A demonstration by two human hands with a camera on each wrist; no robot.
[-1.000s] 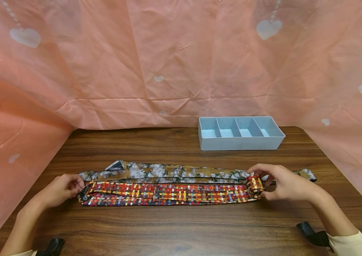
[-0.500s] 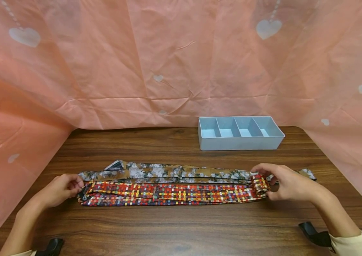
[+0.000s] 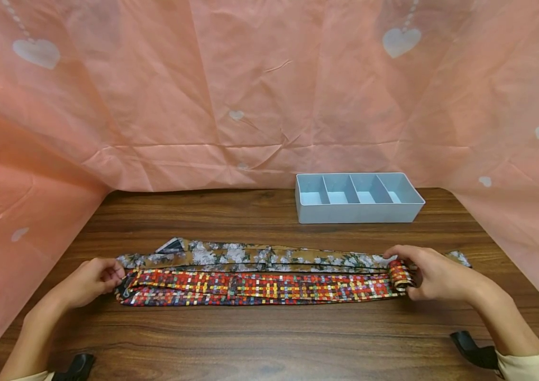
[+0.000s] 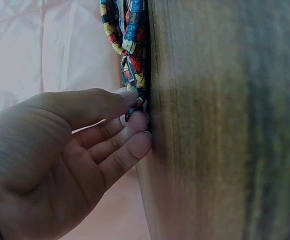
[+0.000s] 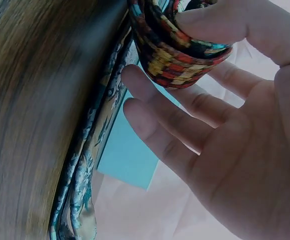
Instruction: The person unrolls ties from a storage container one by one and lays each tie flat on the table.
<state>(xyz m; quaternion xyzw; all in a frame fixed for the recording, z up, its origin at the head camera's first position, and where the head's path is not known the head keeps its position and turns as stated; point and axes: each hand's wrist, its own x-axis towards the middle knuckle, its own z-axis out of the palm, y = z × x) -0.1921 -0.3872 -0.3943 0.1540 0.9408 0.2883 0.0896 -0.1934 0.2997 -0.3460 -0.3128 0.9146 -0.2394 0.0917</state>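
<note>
A necktie (image 3: 269,288) with a red, yellow and black woven-block pattern lies folded lengthwise across the table, its right end wound into a small roll (image 3: 400,276). My left hand (image 3: 89,284) pinches the tie's left end between thumb and fingertips, close to the tabletop. At the other end, my right hand (image 3: 436,275) holds the roll between thumb and fingers; in the right wrist view the coiled layers (image 5: 177,65) show under the thumb, with two fingers extended free. Just behind lies a second, brown necktie (image 3: 236,256) with white flowers, partly hidden by my right hand.
A pale blue box (image 3: 359,214) with several compartments stands at the back right of the wooden table (image 3: 231,338). A pink curtain (image 3: 259,95) with white hearts encloses the back and both sides.
My right hand has moved a little to the right with the roll, and more of the patterned tie lies flat behind it. The left hand keeps its place on the tie's end.
</note>
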